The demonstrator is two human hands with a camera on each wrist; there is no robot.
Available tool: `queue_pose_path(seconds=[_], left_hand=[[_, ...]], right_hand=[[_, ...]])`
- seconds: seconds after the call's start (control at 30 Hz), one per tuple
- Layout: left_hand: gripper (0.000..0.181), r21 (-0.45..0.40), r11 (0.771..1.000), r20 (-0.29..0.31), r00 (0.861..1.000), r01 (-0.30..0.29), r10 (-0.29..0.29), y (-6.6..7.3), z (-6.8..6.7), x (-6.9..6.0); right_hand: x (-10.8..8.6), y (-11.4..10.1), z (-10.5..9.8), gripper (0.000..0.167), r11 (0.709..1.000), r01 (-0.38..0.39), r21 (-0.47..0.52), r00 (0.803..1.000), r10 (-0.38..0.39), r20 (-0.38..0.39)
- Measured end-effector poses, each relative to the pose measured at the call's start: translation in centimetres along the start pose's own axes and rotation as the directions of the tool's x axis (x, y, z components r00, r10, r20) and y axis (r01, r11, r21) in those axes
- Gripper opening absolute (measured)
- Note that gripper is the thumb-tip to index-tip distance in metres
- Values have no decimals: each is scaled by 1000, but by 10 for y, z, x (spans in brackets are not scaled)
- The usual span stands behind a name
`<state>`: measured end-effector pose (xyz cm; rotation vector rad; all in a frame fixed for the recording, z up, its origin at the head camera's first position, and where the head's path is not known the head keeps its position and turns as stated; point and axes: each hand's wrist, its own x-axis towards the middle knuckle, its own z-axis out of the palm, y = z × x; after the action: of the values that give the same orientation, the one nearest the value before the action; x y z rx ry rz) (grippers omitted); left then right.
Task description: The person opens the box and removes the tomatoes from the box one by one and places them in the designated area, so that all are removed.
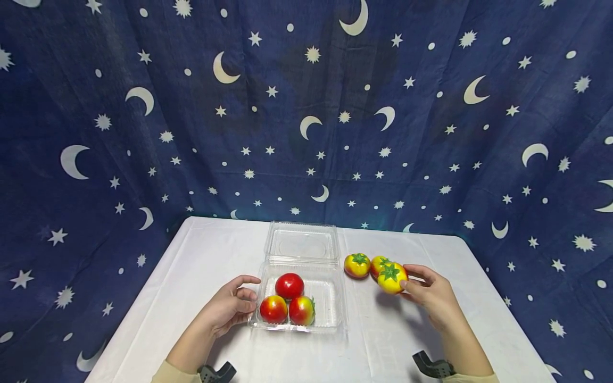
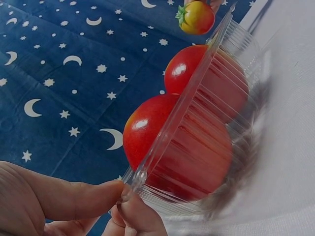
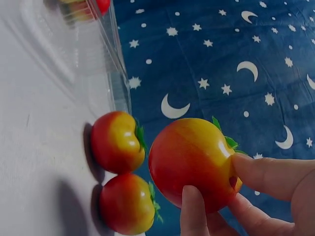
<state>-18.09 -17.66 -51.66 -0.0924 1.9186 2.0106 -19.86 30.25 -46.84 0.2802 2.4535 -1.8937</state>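
Observation:
My right hand (image 1: pixel 435 299) holds a red-and-yellow tomato (image 1: pixel 394 284) with a green leafy top, raised above the table. Thumb and fingers grip its side in the right wrist view. Just beyond it, two similar tomatoes sit side by side on the cloth, one on the left (image 1: pixel 356 269) and one partly hidden (image 1: pixel 377 263). A clear plastic clamshell box (image 1: pixel 329 300) lies open, its lid (image 1: pixel 301 225) folded back. Inside are three tomatoes: a red one (image 1: pixel 289 287) behind two red-yellow ones (image 1: pixel 273 311). With thumb and index finger, my left hand (image 2: pixel 74 201) pinches the box's left rim.
A white cloth covers the table (image 1: pixel 210 250). Behind and at both sides hangs a dark blue curtain (image 1: pixel 287 96) with moons and stars. Dark wrist mounts (image 1: pixel 217 372) show at both wrists.

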Motion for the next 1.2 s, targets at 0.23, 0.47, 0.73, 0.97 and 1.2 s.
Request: queue_pose_path(seconds=[0.23, 0.47, 0.73, 0.97, 1.2], left_hand=[[71, -4, 1000, 3, 1000, 1, -1, 0, 0, 0], [69, 4, 1000, -9, 1000, 4, -4, 0, 0, 0], [70, 1, 1000, -4, 1000, -2, 2, -2, 0, 0], [70, 5, 1000, -14, 1000, -10, 10, -2, 0, 1], [69, -1, 1000, -18, 1000, -6, 6, -3, 0, 1]], right_hand=[[3, 6, -11, 60, 1000, -13, 13, 1000, 13, -27], [6, 15, -24, 55, 997, -2, 82, 1000, 4, -29], [12, 27, -35, 53, 992, -24, 127, 999, 30, -45], [17, 34, -39, 67, 990, -74, 122, 994, 83, -72], [23, 40, -45, 68, 981, -123, 150, 987, 136, -81]])
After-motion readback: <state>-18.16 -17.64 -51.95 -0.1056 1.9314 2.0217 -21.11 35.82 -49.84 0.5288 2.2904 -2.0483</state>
